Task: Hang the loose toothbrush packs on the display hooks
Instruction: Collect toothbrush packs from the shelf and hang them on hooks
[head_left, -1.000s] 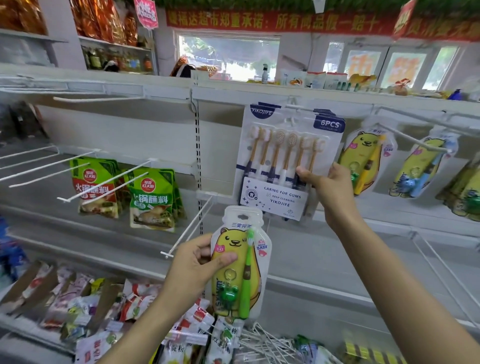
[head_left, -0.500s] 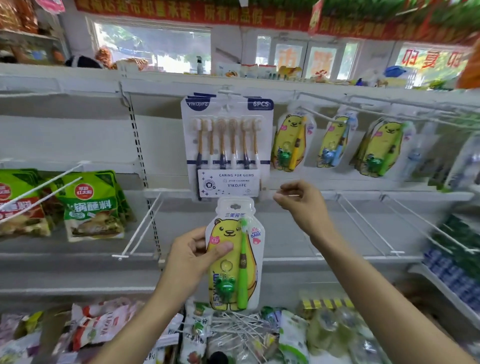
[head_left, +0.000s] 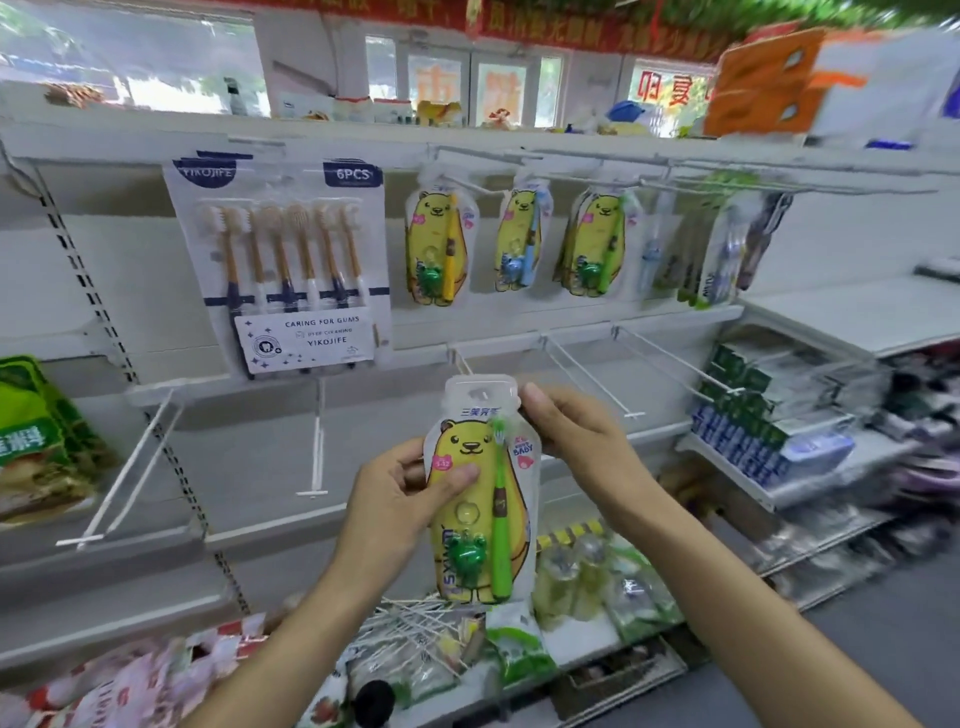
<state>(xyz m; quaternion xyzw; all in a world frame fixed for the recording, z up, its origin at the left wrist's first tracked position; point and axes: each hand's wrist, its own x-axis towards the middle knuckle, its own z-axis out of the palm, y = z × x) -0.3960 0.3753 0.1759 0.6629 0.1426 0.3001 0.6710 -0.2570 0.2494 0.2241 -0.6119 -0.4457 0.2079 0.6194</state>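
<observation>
A yellow bear toothbrush pack (head_left: 480, 499) with a green brush is upright at centre, below the shelf. My left hand (head_left: 400, 499) grips its left edge, thumb on the front. My right hand (head_left: 571, 441) pinches its upper right corner near the hang hole. A white six-brush pack (head_left: 291, 260) hangs on a hook at upper left. To its right, bear packs hang on hooks: one with a yellow brush (head_left: 439, 244), one with a blue brush (head_left: 522, 236), and a bunch with green brushes (head_left: 595, 241).
Bare white hooks (head_left: 587, 374) stick out from the lower rail right of the held pack, another bare hook (head_left: 317, 441) at its left. Green snack bags (head_left: 36, 441) hang far left. Loose packets and spare hooks (head_left: 415, 629) fill the bottom shelf. Boxed goods (head_left: 769, 415) sit right.
My right hand let go of the six-brush pack, which now hangs on its hook, and came down to pinch the top of the bear pack. The view swung to the right.
</observation>
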